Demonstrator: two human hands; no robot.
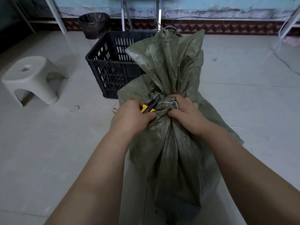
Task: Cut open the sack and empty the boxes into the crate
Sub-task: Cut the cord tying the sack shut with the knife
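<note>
A green woven sack (170, 153) stands on the floor in front of me, its neck cinched by a white tie (168, 103). The loose top of the sack rises above the tie. My left hand (131, 117) holds a yellow and black utility knife (150, 105) whose blade end points at the tie. My right hand (186, 114) grips the sack's neck just right of the tie. A black slatted plastic crate (110, 65) stands behind the sack, partly hidden by it. The boxes inside the sack are hidden.
A low white plastic stool (30, 78) sits at the left. A dark waste bin (93, 25) stands by the far wall, near white metal frame legs (55, 13). Small scraps (78, 108) lie on the pale floor left of the sack.
</note>
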